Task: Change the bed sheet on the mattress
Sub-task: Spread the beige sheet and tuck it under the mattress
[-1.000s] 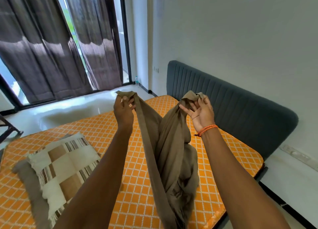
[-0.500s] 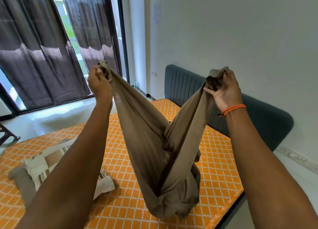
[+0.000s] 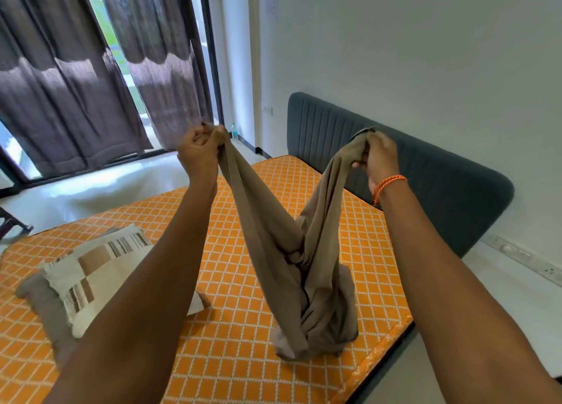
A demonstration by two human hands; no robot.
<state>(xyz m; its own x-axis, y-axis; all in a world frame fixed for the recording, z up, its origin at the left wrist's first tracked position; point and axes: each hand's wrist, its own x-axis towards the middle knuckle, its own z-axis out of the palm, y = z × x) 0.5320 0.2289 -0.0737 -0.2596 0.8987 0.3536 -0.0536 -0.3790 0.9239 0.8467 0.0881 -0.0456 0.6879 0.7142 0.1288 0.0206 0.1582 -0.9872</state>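
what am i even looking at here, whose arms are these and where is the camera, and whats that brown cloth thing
There is no machine here. The picture comes from a wide-angle camera worn on a person's head, looking forward and down, so the two arms reaching into view are that person's own. The left hand and the right hand each grip a bunched end of a brown bed sheet, holding it up so the twisted middle hangs down and its bottom rests on the mattress. The mattress has an orange cover with a white diamond grid and no sheet spread on it. A patchwork pillow lies on it to the left. Behind are a grey headboard and dark curtains.
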